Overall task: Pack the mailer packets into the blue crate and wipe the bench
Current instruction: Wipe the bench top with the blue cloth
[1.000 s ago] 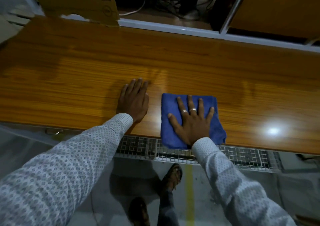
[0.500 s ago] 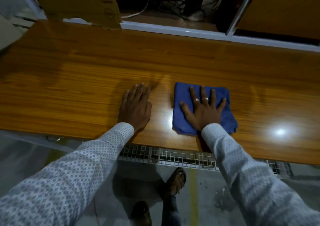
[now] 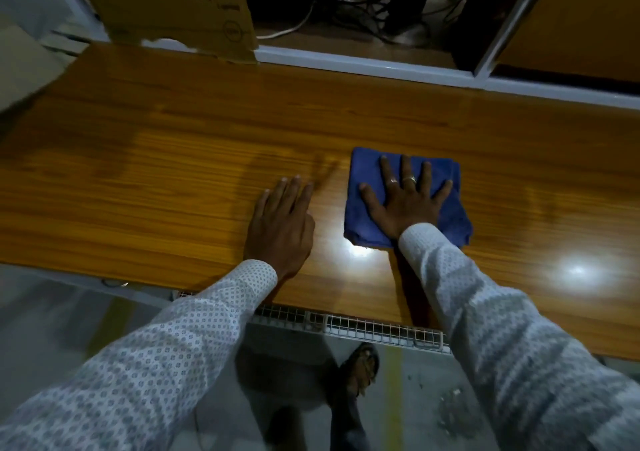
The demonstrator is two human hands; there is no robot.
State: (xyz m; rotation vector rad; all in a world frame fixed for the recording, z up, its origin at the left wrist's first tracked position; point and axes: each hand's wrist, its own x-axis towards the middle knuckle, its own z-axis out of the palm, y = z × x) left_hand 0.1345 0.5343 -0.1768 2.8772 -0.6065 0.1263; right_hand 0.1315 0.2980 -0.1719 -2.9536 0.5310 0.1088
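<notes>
**Wiping under way: cloth close to front edge**

The right hand point(image 3: 405, 204) presses flat, fingers spread, on the folded blue cloth point(image 3: 367, 208), which lies mid-bench point(image 3: 138, 180), nearer its front edge. The left hand point(image 3: 280, 229) rests flat on bare wood just beside it, holding nothing. No mailer packets or blue crate are visible.

Risks, as judged: a stroke toward the front edge could drag the cloth off, and an unpinned fold may bunch.

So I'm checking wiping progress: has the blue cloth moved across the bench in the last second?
Yes. The blue cloth slid away from the bench's near edge, which it overhung before.
</notes>
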